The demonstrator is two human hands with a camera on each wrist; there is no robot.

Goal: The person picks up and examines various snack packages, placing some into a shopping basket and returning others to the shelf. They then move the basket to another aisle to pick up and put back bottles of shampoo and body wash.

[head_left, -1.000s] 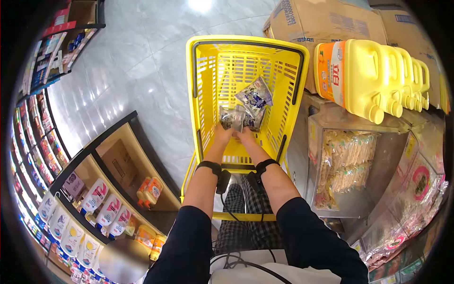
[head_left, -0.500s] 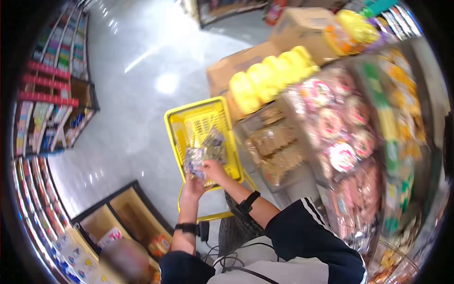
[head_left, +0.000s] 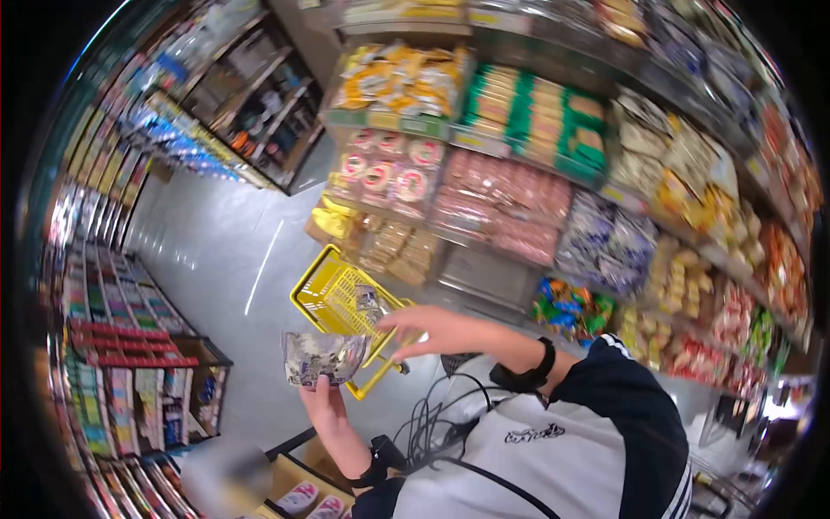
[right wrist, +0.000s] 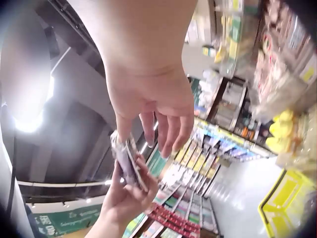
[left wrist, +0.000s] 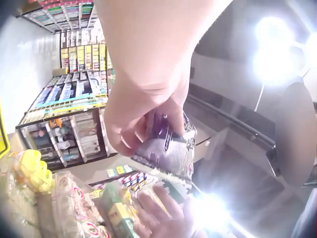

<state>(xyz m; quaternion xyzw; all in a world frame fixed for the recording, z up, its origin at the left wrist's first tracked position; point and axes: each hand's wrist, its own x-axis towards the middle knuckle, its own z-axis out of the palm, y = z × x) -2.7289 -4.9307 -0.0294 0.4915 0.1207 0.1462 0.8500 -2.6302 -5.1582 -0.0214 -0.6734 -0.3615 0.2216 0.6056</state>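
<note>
My left hand grips a clear bag with purple and white print by its lower edge, holding it up beside the basket. In the left wrist view, thumb and fingers pinch the purple part of this bag. My right hand is to the right of the bag, fingers loosely extended and holding nothing. In the right wrist view its thumb overlaps the top of the bag. Below and beyond the hands stands a yellow shopping basket, with similar printed bags inside.
Bins ahead and right hold packs of pink sausages, yellow snack packs and purple-printed bags. A grey metal bin lies beyond my right hand. Stocked shelves line the left, across the grey floor. Cables hang at my front.
My hands have come up out of the basket with one bag. The right hand has let go of it and moved right. My view has turned right toward the snack bins.
</note>
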